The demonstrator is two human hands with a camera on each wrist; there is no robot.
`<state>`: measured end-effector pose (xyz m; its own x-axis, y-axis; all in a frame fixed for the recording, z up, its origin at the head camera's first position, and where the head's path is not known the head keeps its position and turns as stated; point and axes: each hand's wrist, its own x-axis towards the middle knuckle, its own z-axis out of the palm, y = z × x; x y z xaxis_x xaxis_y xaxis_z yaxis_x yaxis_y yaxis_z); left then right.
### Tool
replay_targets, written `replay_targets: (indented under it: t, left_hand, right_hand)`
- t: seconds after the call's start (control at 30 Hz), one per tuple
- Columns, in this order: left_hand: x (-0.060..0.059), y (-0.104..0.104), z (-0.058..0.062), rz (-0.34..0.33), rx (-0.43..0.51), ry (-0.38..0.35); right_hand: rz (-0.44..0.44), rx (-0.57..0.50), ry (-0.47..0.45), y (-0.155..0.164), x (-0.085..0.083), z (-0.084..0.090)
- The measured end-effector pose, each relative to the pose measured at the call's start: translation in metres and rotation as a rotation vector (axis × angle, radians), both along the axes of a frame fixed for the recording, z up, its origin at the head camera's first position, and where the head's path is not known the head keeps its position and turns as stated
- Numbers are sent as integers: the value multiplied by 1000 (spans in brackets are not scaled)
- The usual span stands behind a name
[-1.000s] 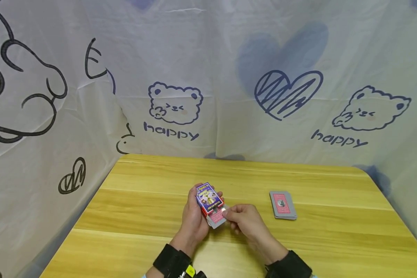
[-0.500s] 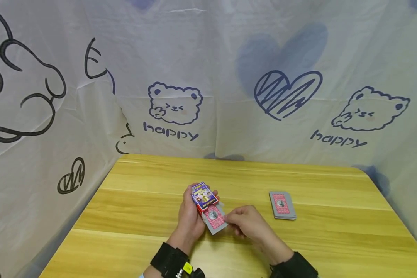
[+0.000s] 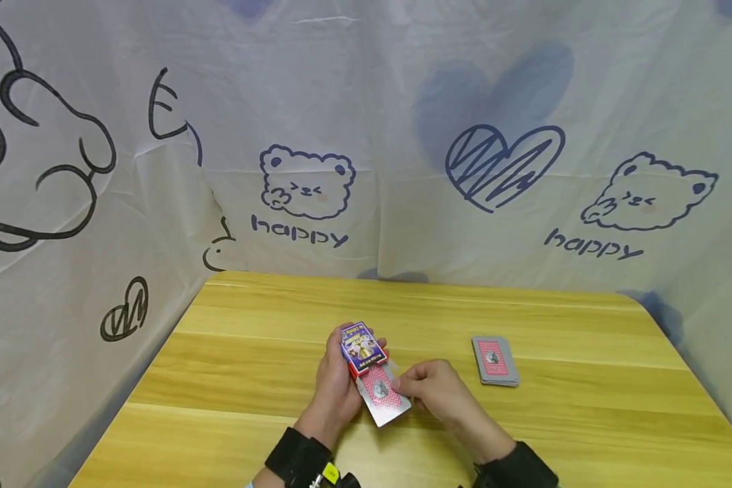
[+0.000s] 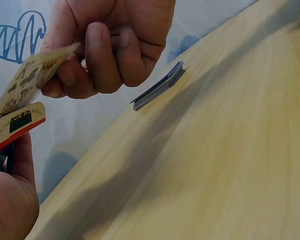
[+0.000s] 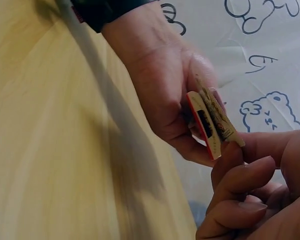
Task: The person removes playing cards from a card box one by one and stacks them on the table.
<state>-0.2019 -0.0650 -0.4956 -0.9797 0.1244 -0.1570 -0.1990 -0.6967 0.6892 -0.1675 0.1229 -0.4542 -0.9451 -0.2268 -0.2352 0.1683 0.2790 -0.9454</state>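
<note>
My left hand [image 3: 337, 379] grips a purple and red playing card box [image 3: 364, 348] above the table. Out of its near end stick playing cards [image 3: 381, 390] with red patterned backs and grey borders. Thumb and fingers of my right hand [image 3: 432, 385] pinch the right edge of these cards. The left wrist view shows the printed face of a card [image 4: 27, 82] from below, above the box's end flap [image 4: 19, 126]. In the right wrist view, the flap [image 5: 205, 125] hangs open beside the cards [image 5: 220, 117], with my right fingertips at their edge.
A stack of playing cards [image 3: 495, 360], backs up, lies on the wooden table [image 3: 250, 339] to the right of my hands. White cloth [image 3: 396, 224] with bear and heart drawings hangs behind the table and along its sides. Both wrists wear black bands [image 3: 515, 468].
The cards have slid further out of the box toward the near side, showing more of their backs. My right hand keeps its pinch on them. The stack on the table stays put.
</note>
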Motion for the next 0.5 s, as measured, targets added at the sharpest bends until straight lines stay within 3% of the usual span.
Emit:
replay_targets:
  t: [0.23,0.5]
  left_hand:
    - [-1,-3,-1,30,3,-29]
    - [-3,-5,-1,114,23,-96]
  right_hand:
    - [55,-32,-35,5,0,7]
    - [74,-37,26,25,-4,16]
